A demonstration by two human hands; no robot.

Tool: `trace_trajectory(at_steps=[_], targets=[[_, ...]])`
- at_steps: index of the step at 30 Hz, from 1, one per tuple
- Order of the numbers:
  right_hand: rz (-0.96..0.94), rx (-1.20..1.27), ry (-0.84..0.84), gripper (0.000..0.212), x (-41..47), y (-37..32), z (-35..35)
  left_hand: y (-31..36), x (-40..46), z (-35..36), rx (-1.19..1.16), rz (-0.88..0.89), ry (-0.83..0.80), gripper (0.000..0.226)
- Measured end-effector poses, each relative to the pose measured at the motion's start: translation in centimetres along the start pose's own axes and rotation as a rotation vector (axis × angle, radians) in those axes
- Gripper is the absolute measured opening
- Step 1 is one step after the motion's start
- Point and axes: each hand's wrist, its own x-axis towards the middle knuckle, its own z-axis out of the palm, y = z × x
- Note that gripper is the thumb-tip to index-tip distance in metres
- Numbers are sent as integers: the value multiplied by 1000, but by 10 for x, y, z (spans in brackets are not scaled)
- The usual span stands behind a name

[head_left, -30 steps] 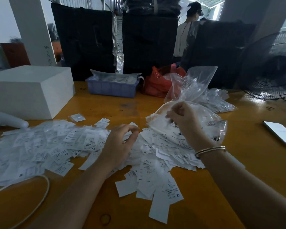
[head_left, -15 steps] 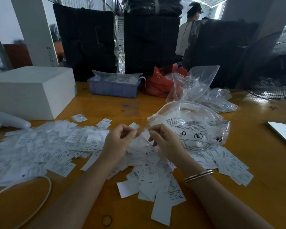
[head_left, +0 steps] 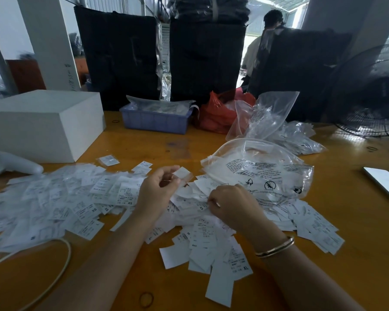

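Both hands pinch: left hand point(head_left: 157, 189) a sleeved label point(head_left: 182, 172), right hand point(head_left: 231, 207) XS-printed labels point(head_left: 197, 199).

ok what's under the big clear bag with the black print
White paper labels stick out from under the clear bag onto the table. How many lie beneath is hidden by its crumpled plastic.

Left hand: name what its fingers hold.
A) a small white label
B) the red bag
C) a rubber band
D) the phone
A: the left hand pinches a small white label between thumb and fingers, lifted clear of the pile of labels on the table.
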Motion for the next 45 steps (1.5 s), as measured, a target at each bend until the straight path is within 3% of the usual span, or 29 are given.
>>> trace_trajectory(at_steps=[5, 9, 11, 15, 21, 28, 32, 37, 42, 45], targets=[[204, 366, 227, 6, -3, -2, 0, 0, 1, 1, -56, -23, 1, 24], [524, 909, 316, 18, -1, -1, 3, 2, 1, 2, -238, -66, -33, 31], [583, 1094, 338, 20, 0, 0, 4, 2, 1, 2, -310, -87, -60, 30], [524, 1205, 397, 21, -1, 1, 7, 1, 1, 1, -374, -106, -149, 30], [478, 1403, 421, 42, -4, -3, 9, 1, -1, 3, -217, 11, -169, 33], [428, 1644, 409, 30, -7, -1, 10, 2, -5, 5, 55, 200, -141, 38], [402, 1573, 423, 2, -6, -2, 8, 2, -7, 6, 114, 259, -154, 40], [367, 1435, 450, 45, -4, 0, 4, 3, -8, 5, 131, 304, -160, 41], [223, 1096, 395, 27, -6, -1, 2, 4, -8, 5, 126, 307, -185, 43], [203, 1059, 413, 31, -7, -5, 1, 4, -8, 4, 129, 311, -204, 42]])
